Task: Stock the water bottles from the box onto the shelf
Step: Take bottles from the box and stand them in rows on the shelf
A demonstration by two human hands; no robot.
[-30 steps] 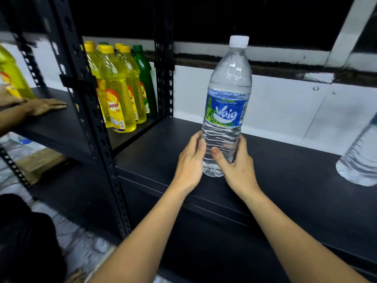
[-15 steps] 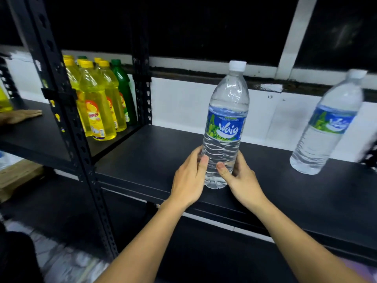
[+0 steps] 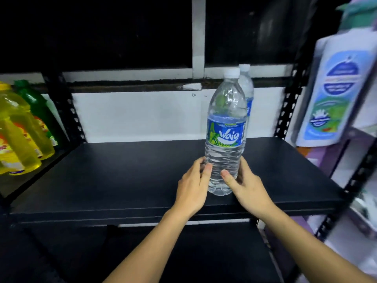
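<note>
A clear water bottle (image 3: 225, 127) with a blue-green label and white cap stands upright near the front edge of the black shelf (image 3: 126, 172). My left hand (image 3: 193, 186) grips its lower part from the left. My right hand (image 3: 244, 186) grips it from the right, thumb across the front. A second water bottle (image 3: 247, 86) stands directly behind it, mostly hidden; only its cap and right side show. The box is out of view.
Yellow and green dish-soap bottles (image 3: 18, 131) fill the shelf bay on the left, past a black perforated upright (image 3: 67, 111). On the right stand a large white bottle with a blue label (image 3: 334, 92) and another rack upright (image 3: 285, 111). A white wall backs the shelf.
The view has swung right. Both hands have carried the bottle to the right along the shelf, so it now stands right in front of the second bottle.
</note>
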